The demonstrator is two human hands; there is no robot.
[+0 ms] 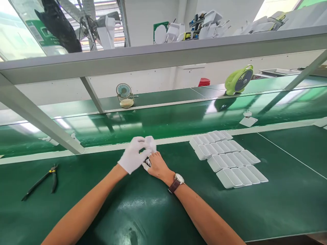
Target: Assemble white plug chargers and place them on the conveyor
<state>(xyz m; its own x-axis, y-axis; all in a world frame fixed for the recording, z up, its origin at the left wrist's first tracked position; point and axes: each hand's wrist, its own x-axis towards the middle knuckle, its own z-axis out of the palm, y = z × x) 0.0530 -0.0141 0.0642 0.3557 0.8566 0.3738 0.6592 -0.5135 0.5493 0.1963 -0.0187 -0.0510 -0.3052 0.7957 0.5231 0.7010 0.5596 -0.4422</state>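
Observation:
My left hand [133,154], in a white glove, is closed on a white plastic piece [150,143] just beyond the fingertips. Right beside it, my bare right hand [158,166] is curled with its fingers closed; a watch is on that wrist. Between the two hands shows a small dark and silvery object [148,162], mostly hidden by the fingers, and its kind cannot be made out. To the right, several white plastic trays or covers [231,159] lie in overlapping rows on the green table [163,211].
Black-handled pliers [42,182] lie open at the left. Beyond a pale ledge runs a green conveyor belt [163,119] carrying white parts [248,120]. A small fan [125,95] and a green fan [238,80] stand behind it. A shelf beam [163,58] crosses overhead.

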